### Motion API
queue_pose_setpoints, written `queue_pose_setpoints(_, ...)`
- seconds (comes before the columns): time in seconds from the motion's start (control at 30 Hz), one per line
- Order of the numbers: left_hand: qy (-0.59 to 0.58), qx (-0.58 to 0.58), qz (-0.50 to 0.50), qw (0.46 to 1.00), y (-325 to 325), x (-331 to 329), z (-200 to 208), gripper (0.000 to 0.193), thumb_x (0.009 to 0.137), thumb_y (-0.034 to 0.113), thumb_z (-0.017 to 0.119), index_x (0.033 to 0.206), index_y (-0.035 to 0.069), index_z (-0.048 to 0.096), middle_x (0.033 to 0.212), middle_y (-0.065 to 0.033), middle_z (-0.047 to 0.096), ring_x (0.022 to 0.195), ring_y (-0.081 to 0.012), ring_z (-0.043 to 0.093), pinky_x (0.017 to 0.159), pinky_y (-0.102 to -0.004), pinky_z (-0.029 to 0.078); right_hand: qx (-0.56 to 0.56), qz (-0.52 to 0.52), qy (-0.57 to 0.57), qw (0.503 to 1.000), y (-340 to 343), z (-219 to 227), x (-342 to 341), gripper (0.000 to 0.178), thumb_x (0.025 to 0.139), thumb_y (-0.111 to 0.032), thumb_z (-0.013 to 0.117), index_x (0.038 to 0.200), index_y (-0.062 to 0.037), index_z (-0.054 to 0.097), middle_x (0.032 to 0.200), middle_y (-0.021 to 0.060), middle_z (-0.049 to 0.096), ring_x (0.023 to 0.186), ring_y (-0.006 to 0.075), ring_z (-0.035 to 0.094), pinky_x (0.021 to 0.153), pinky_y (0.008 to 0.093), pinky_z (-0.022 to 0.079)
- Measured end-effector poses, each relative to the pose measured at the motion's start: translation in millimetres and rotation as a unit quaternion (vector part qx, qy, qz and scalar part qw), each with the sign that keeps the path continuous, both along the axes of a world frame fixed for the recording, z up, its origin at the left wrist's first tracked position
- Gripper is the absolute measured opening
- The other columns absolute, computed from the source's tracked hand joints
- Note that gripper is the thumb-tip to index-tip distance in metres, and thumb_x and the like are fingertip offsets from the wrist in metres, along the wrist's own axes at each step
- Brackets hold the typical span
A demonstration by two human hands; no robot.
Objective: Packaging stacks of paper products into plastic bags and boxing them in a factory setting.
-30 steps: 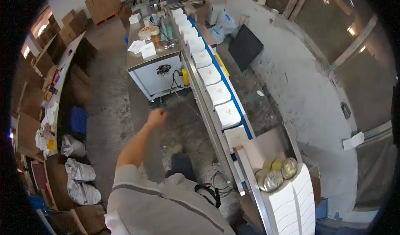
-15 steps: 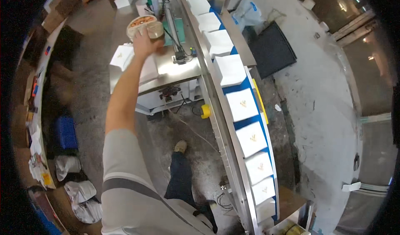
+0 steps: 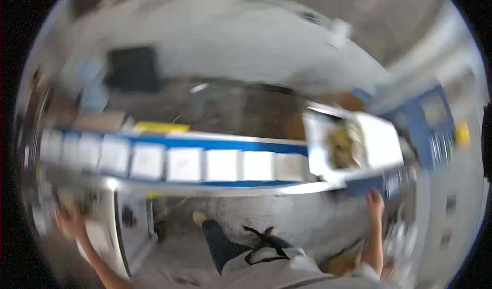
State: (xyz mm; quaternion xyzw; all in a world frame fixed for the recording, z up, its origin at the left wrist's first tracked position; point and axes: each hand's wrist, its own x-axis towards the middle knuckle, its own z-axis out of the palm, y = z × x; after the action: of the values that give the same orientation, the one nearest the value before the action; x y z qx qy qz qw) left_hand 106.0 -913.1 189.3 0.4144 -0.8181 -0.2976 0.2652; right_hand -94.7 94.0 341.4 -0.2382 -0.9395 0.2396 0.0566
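My left hand (image 3: 72, 223) reaches out at the far left, over the metal table, next to a small blurred brownish thing. Motion smears its fingers, so I cannot tell whether it holds anything. At the right, my right hand (image 3: 375, 203) is raised near the front edge of the conveyor's end; blur hides its finger positions and nothing shows clearly in it. Several white square boxes (image 3: 185, 164) lie in a row on the blue conveyor belt (image 3: 241, 145), which runs across in front of me.
Past the belt's right end stands an open white carton (image 3: 382, 141) with yellowish-brown contents. A metal rail (image 3: 215, 190) edges the conveyor nearest me. A yellow strip (image 3: 161, 127) lies along its far side. Beyond is a black flat panel (image 3: 133, 68) on the floor.
My view has swung right, so the belt now runs across instead of away. My right hand has come into view. My left hand was on a round tub-like thing with an orange-patterned face.
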Motion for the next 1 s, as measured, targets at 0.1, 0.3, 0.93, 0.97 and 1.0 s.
queue_pose_setpoints(0.1, 0.127, 0.132, -0.242, 0.953, 256.2, -139.5, 68.5, 0.071, 0.082, 0.008, 0.072, 0.144, 0.000, 0.039, 0.136, -0.0168, 0.054, 0.119, -0.0256, 0.056, 0.099, -0.0378, 0.046, -0.138, 0.109, 0.041, 0.984, 12.6, 7.2, 24.1, 0.044, 0.090, -0.016, 0.068, 0.131, -0.0036, 0.058, 0.117, 0.0109, 0.069, 0.100, 0.0174, 0.065, 0.084, 0.0318, 0.053)
queue_pose_setpoints(0.3, -0.106, -0.007, -0.754, 0.648, 769.2, -186.3, 243.0, 0.083, 0.061, 0.034, 0.089, 0.129, 0.000, 0.055, 0.122, -0.0171, 0.059, 0.112, -0.0326, 0.060, 0.096, -0.0404, 0.049, -0.320, 0.402, 0.093, 0.853, 61.0, 37.2, 111.1, 0.078, 0.084, -0.027, 0.076, 0.148, -0.0050, 0.036, 0.146, 0.0171, 0.046, 0.128, 0.0286, 0.051, 0.104, 0.0405, 0.044)
queue_pose_setpoints(0.93, -0.316, 0.034, -0.941, 0.116, 1405.5, -285.8, 205.8, 0.067, 0.091, 0.059, 0.050, 0.135, 0.007, 0.053, 0.114, -0.0231, 0.065, 0.108, -0.0392, 0.062, 0.093, -0.0439, 0.048, -0.502, -0.094, 0.197, 0.837, 455.5, -1.4, 124.3, 0.091, 0.070, -0.018, 0.084, 0.145, -0.0003, 0.035, 0.144, 0.0144, 0.044, 0.131, 0.0220, 0.044, 0.107, 0.0358, 0.039)
queue_pose_setpoints(0.97, -0.350, -0.005, -0.933, 0.086, 1425.9, -299.4, 214.2, 0.066, 0.093, 0.059, 0.047, 0.135, 0.009, 0.055, 0.111, -0.0233, 0.066, 0.106, -0.0398, 0.063, 0.092, -0.0441, 0.048, -0.489, -0.100, 0.203, 0.842, 470.5, -6.1, 119.6, 0.090, 0.071, -0.017, 0.083, 0.145, -0.0007, 0.034, 0.142, 0.0145, 0.044, 0.130, 0.0222, 0.045, 0.105, 0.0357, 0.041)
queue_pose_setpoints(1.0, -0.274, -0.047, -0.957, 0.086, 1448.6, -312.3, 205.6, 0.060, 0.093, 0.057, 0.048, 0.127, 0.008, 0.060, 0.103, -0.0241, 0.068, 0.100, -0.0410, 0.064, 0.088, -0.0455, 0.050, -0.478, -0.105, 0.210, 0.846, 487.0, -10.9, 117.0, 0.089, 0.071, -0.016, 0.082, 0.145, -0.0011, 0.034, 0.141, 0.0146, 0.045, 0.128, 0.0223, 0.047, 0.104, 0.0356, 0.042)
